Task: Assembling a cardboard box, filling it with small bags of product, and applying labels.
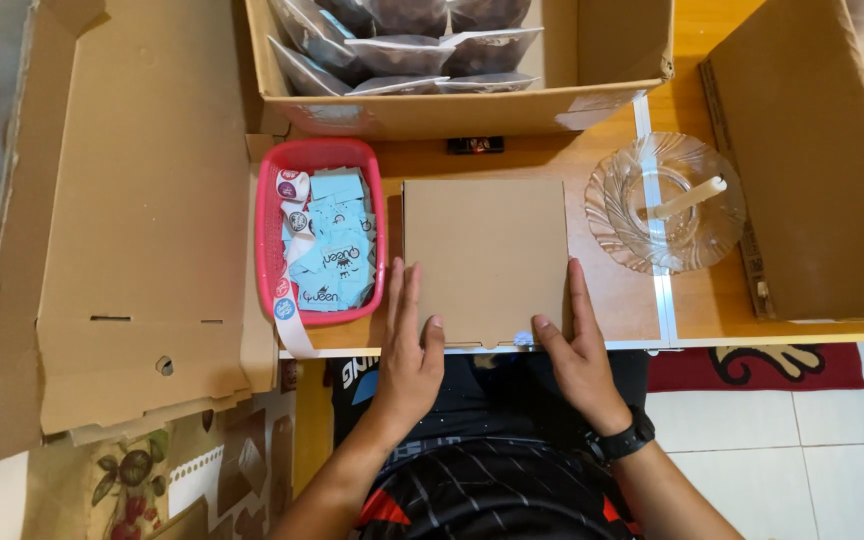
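Hands flat and open flank a closed square cardboard box [484, 260] on the wooden surface [612, 300]: left hand [409, 345] at its near-left corner, right hand [577, 345] at its near-right. Just left, a pink basket [270, 240] holds pale blue labels [330, 245] and round stickers [292, 185]

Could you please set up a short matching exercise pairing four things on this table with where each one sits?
1. flat square brown cardboard box
2. pink plastic basket
3. clear glass dish
4. large open cardboard carton

a. holds blue paper tags
b. between both hands
c. holds a white stick
d. holds dark sealed pouches

Pairs: 1-b, 2-a, 3-c, 4-d
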